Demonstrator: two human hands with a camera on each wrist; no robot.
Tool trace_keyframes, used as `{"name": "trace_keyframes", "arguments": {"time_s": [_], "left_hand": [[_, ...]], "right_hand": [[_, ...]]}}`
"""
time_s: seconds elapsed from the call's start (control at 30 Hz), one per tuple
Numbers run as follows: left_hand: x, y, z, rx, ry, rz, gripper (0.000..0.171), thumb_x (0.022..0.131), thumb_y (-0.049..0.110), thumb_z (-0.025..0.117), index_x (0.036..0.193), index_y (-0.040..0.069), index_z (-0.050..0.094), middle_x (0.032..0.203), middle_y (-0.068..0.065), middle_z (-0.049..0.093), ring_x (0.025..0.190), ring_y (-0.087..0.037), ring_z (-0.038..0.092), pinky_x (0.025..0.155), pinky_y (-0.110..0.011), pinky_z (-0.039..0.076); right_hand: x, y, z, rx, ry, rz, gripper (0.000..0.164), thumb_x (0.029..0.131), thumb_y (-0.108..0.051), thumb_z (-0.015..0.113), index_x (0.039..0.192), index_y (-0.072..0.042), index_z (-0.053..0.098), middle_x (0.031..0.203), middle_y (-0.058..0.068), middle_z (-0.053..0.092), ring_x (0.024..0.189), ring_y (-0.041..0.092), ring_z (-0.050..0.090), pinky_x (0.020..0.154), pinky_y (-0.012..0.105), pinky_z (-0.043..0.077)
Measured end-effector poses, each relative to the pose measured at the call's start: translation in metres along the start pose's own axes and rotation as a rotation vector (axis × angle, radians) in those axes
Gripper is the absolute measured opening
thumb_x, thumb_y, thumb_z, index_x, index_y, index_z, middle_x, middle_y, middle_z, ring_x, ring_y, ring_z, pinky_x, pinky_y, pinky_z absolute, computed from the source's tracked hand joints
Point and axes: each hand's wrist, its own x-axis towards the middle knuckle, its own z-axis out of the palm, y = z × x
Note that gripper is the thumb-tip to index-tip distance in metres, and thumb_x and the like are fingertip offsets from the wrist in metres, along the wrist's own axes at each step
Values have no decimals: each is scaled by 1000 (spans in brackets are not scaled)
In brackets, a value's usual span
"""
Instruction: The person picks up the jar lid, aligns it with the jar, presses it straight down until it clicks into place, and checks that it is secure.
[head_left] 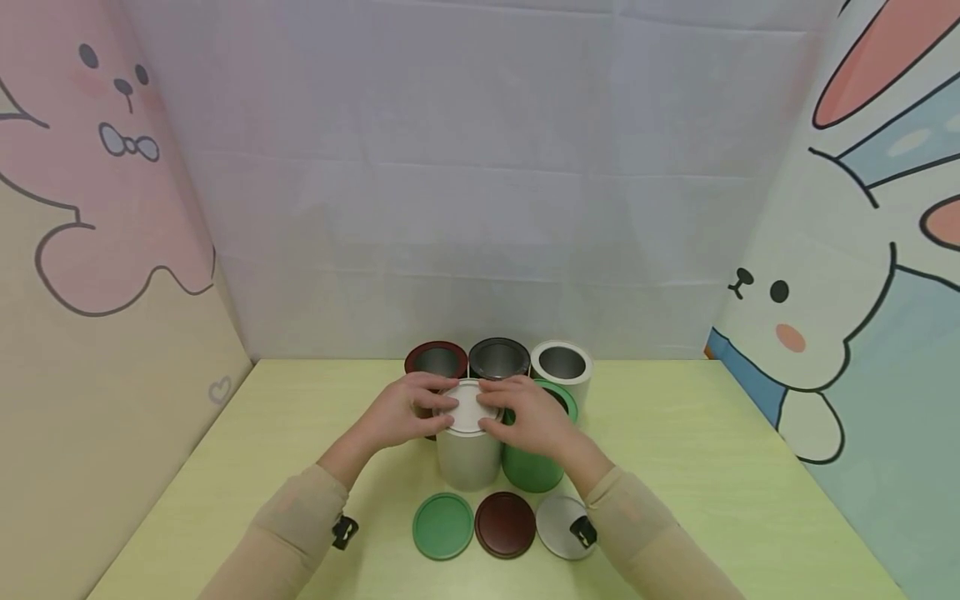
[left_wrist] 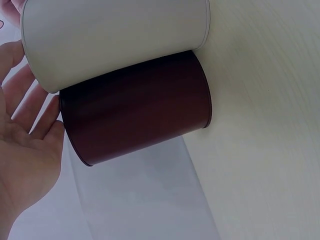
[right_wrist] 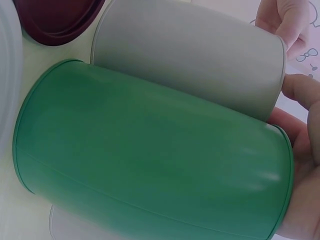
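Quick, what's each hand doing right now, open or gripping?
Left hand: open, touching the lid on the front white can.
Right hand: open, touching the same lid's opposite side.

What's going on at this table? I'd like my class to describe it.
A person's left hand and right hand touch opposite sides of the white lid on top of a pale canister. Beside it, the green canister stands open, as do the dark red canister, the black canister and the white canister farther back. In front, a green lid, a dark red lid and a pale grey lid lie in a row on the table.
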Motion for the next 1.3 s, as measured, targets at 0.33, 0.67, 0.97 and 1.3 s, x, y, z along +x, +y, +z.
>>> {"name": "trace_keyframes", "arguments": {"time_s": [0.33,0.67,0.97,1.3], "left_hand": [[1,1,0,-21,-17,-33,25,86,17,77,110,8,78,131,-9,64,122,-31,54,98,-49,47],[2,6,-2,-34,-31,-68,25,86,17,77,109,8,78,131,-9,63,122,-31,54,96,-47,49],[3,5,-2,-43,-31,-68,24,86,16,76,108,8,78,131,-8,63,122,-30,54,95,-45,50],[3,3,-2,-34,-38,-57,23,86,16,76,108,9,78,130,-6,64,121,-29,55,96,-46,49]], "right_hand": [[0,0,3,3,-19,67,38,91,-29,72,125,-9,71,140,2,58,120,28,55,98,43,47],[1,-3,2,15,-22,104,38,91,-30,72,124,-10,71,140,1,57,121,26,55,96,42,49],[2,-5,0,22,-33,111,37,91,-29,72,123,-10,72,140,1,57,119,26,56,95,41,49],[2,-7,-1,18,-44,105,36,92,-27,71,122,-8,72,139,3,58,120,27,55,96,42,48]]}}
